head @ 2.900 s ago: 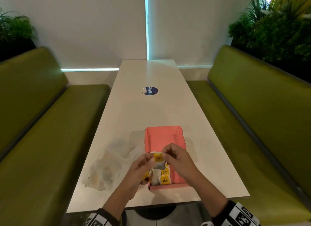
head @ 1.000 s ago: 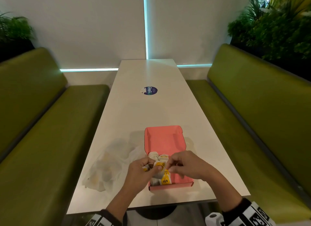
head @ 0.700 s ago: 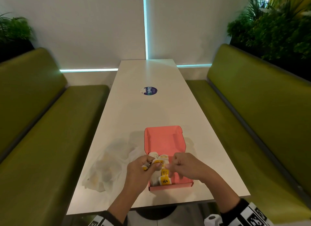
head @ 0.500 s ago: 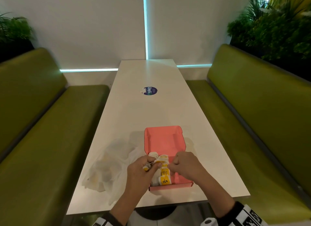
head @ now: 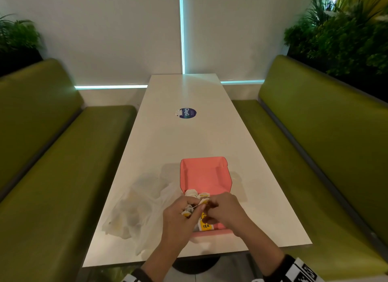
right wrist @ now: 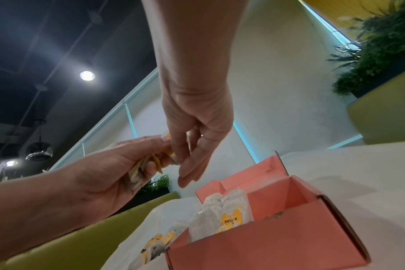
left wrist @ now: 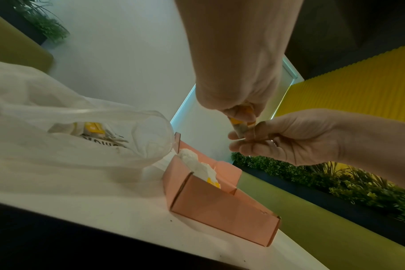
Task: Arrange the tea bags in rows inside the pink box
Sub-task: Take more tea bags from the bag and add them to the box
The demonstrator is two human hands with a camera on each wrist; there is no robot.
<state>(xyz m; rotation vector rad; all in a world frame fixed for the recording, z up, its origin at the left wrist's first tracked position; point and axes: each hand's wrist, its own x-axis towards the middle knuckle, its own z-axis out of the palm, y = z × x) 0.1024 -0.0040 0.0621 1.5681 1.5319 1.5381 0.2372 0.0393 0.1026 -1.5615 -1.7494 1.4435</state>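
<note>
The pink box (head: 204,174) lies open on the white table, its near wall (left wrist: 222,206) facing me. Several white tea bags with yellow tags (right wrist: 222,210) stand at its left near end (head: 203,226). Just above that end, my left hand (head: 194,208) grips a small bunch of tea bags (right wrist: 143,169). My right hand (head: 207,206) meets it and pinches one tea bag of the bunch (left wrist: 241,127) between thumb and forefinger (right wrist: 176,157); its other fingers hang straight down. The right part of the box floor is hidden behind my right hand.
A clear plastic bag (head: 136,208) with more tea bags (left wrist: 90,129) lies crumpled left of the box, touching it. A round blue sticker (head: 187,113) marks the table's middle. Green benches (head: 315,155) flank both long sides; the near table edge runs just behind the box.
Both hands have come down from above the box to its near left end. The right hand has closed in on the left and now pinches a bag from the bunch.
</note>
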